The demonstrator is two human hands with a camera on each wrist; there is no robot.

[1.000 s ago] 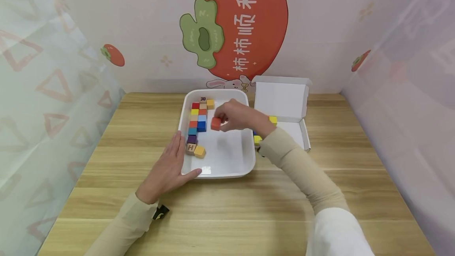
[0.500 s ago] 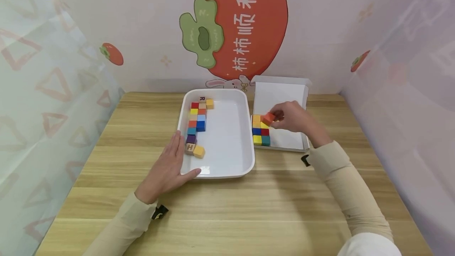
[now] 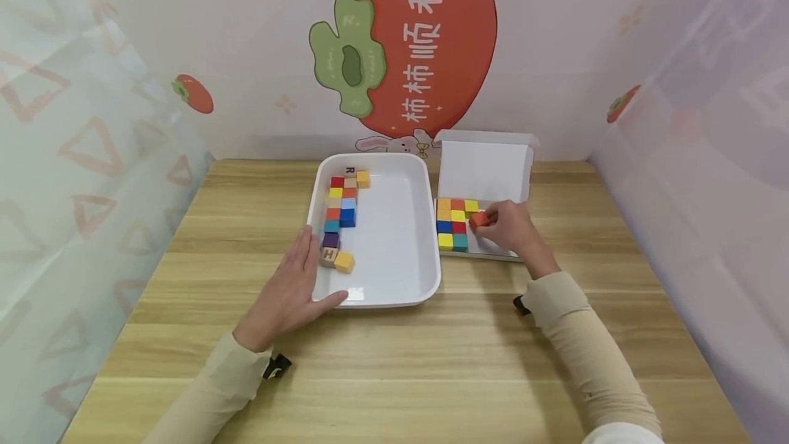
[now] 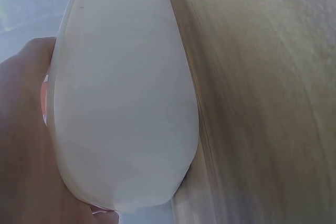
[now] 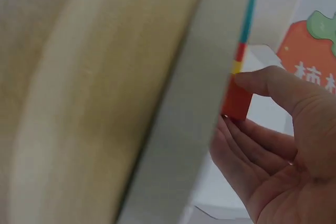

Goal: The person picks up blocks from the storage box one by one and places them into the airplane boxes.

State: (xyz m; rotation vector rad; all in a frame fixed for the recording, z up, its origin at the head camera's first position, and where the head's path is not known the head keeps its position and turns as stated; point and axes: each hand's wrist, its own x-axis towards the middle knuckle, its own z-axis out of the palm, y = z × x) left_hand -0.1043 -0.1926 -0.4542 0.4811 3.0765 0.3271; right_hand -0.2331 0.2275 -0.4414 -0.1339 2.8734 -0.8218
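Persimmon-print sheeting (image 3: 259, 33) backs a wood-grain tabletop (image 3: 394, 389). Thumb and fingers of the right hand (image 3: 510, 223) pinch an orange-red cube (image 3: 479, 219) from opposite sides, a narrow hold that probably suits work close beside other cubes. That cube is within the white cardboard box (image 3: 485, 249), just in front of a yellow cube (image 3: 471, 206) and just right of a red cube (image 3: 459, 227); whether it touches the box floor or either neighbour cannot be told. Two columns of cubes (image 3: 452, 222) line the box's left edge, seemingly set close so each keeps the next square. Its lid (image 3: 485, 166) stands raised at the back edge, leaving the floor reachable from above

Just beyond that left edge is a white tray (image 3: 394, 245), its cubes bunched along the left wall, from the letter R cube (image 3: 351, 171) near the far left corner to the letter H cube (image 3: 329, 256) toward the near left corner. At this corner the left hand (image 3: 288, 293) lies with straight fingers along the left rim and thumb spread at the near rim, likely steadying the tray
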